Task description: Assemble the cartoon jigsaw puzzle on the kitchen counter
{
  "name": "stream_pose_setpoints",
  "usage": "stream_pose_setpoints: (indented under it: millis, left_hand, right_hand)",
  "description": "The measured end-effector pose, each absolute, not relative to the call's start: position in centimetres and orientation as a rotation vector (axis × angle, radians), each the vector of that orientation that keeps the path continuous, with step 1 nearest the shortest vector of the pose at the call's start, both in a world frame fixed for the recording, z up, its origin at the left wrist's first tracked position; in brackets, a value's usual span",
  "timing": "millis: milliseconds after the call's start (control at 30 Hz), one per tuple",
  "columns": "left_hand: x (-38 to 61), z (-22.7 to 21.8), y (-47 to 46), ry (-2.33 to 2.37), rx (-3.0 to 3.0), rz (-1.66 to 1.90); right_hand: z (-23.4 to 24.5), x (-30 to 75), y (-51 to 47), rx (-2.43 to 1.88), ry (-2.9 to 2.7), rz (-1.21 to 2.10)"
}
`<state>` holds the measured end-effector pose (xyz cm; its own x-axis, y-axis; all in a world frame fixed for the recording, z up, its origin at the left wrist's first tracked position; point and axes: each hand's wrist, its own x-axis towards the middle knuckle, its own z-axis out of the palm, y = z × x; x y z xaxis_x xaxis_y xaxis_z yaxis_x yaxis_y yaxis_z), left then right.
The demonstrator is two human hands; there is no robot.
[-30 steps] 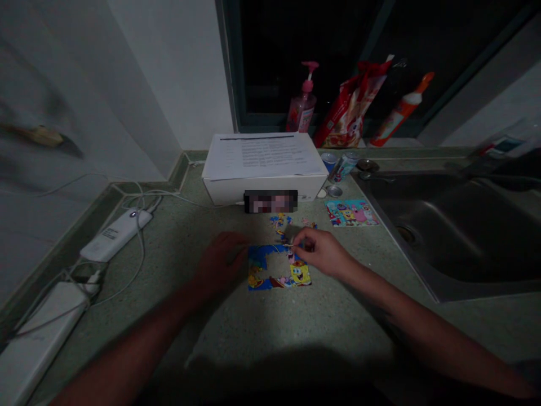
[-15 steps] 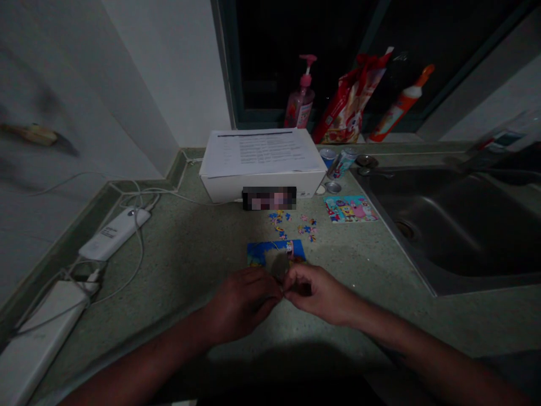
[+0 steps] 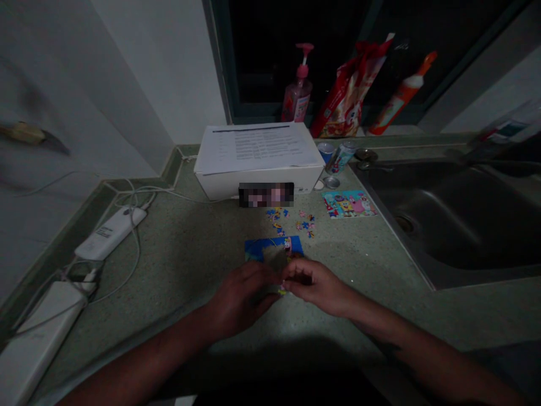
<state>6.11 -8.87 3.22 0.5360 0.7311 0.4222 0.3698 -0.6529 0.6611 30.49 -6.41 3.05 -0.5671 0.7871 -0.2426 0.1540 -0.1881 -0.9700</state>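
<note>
**A:** Hand state?

**B:** Left hand [image 3: 240, 299] curled, fingers turned inward. Right hand [image 3: 315, 286] likewise curled, thumb and fingers drawn together. The two sets of fingertips meet, or nearly so, above the near edge of the puzzle.

**A:** Anything between them?

**B:** A small yellow jigsaw piece [image 3: 282, 290] shows just under the fingertips. Cannot tell which hand pinches it, or whether both do.

**A:** Position of the puzzle?

**B:** A partly assembled blue cartoon jigsaw puzzle [image 3: 270, 248] lies flat on the speckled green countertop [image 3: 177, 282], just beyond the hands, its near part hidden by them. Further on lie two loose clusters of small multicoloured jigsaw pieces [image 3: 276, 219] [image 3: 305, 224]. To their right is a rectangular colourful cartoon picture card [image 3: 349, 203].

**A:** Surroundings?

**B:** Past the clusters stands a white cardboard box [image 3: 253, 189] topped with printed white paper sheets [image 3: 257, 144]. Beside it are two metal drink cans [image 3: 333, 155], then a stainless steel sink [image 3: 443, 220] on the right. On the left lies a white rectangular power bank [image 3: 110, 232] among white cables [image 3: 134, 248]. Along the window ledge: a pink pump bottle [image 3: 298, 96], a red printed plastic bag [image 3: 349, 93] and an orange-and-white bottle [image 3: 401, 96].
</note>
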Motion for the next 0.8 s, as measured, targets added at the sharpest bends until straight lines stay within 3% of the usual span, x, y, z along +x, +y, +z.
stream_pose_setpoints:
  millis: [800]
  left_hand:
    - [6.67, 3.12, -8.91, 0.889, 2.307, 0.940]
  right_hand:
    - [2.98, 30.35, -6.63, -1.029, -1.571, 1.824]
